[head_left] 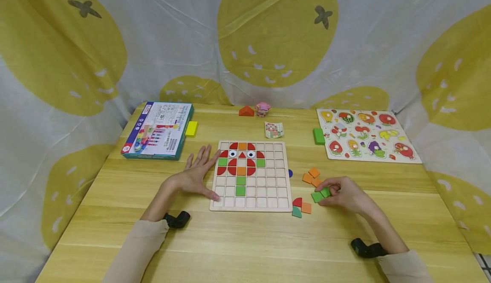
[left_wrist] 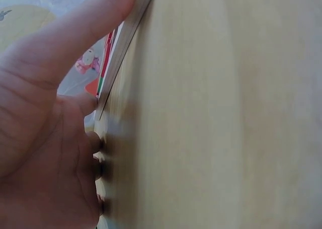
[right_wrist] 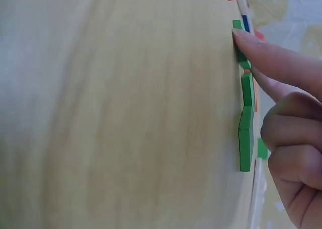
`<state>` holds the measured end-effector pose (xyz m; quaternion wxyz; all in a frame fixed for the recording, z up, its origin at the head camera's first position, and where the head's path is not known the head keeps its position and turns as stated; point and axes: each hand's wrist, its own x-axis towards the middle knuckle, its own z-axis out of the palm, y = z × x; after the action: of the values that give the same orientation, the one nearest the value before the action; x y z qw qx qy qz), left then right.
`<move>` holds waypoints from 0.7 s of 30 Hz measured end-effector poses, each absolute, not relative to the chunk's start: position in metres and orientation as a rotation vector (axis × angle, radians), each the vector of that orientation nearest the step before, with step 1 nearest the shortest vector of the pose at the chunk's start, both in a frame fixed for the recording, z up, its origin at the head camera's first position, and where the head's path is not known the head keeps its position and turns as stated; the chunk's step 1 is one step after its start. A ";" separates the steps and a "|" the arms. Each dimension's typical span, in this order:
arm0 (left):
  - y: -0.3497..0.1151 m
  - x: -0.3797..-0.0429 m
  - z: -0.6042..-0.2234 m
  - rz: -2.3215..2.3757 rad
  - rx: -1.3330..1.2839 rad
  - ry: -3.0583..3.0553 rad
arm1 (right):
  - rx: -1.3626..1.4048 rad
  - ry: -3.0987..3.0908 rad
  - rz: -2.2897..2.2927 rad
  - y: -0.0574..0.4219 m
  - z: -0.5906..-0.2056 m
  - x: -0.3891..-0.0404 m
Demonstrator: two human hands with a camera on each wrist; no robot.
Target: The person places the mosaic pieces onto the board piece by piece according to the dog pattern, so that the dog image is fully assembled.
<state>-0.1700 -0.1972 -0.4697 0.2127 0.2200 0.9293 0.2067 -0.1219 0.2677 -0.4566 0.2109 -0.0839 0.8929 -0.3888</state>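
A square, pale wooden grid board (head_left: 271, 191) lies flat mid-table, a person's hands on either side of it. At left, the left hand (head_left: 193, 177) spreads its fingers loosely, gripping nothing, the thumb on the board's near corner and the forefinger by its side edge. At right, the right hand (head_left: 343, 194) pinches at one of the small green square tiles (head_left: 316, 197) with thumb and forefinger, its other fingers curled, just beside loose orange square tiles (head_left: 314, 172).

From where I stand, a nudge of the left thumb could slide the board and jog its pieces out of line; a careless pinch at right could scatter the closely packed green tiles.

Among the containers, a teal-edged cardboard box (head_left: 165, 121) at far left looks closed, its contents hidden. The grid board's cells hold red, orange and green pieces (head_left: 242, 145) and two round eye pieces (head_left: 232, 154). At far right, a pale fruit puzzle board (head_left: 350, 130) carries brightly painted fruit and vegetable pieces (head_left: 387, 119).
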 end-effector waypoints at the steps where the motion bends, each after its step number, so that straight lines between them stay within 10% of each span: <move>1: -0.197 -0.170 -0.470 0.575 0.610 2.581 | -0.240 2.497 -1.065 0.267 -0.457 -0.123; 11: -0.198 -0.168 -0.467 0.558 0.601 2.588 | -0.286 2.604 -1.034 0.235 -0.449 -0.129; 21: -0.197 -0.168 -0.466 0.579 0.607 2.584 | -0.416 2.398 -1.179 0.094 -0.442 -0.112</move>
<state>-0.1678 -0.1967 -0.4661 0.2106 0.2185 0.9298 0.2083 -0.1120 0.0945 -0.4419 0.2168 -0.1503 0.8656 -0.4256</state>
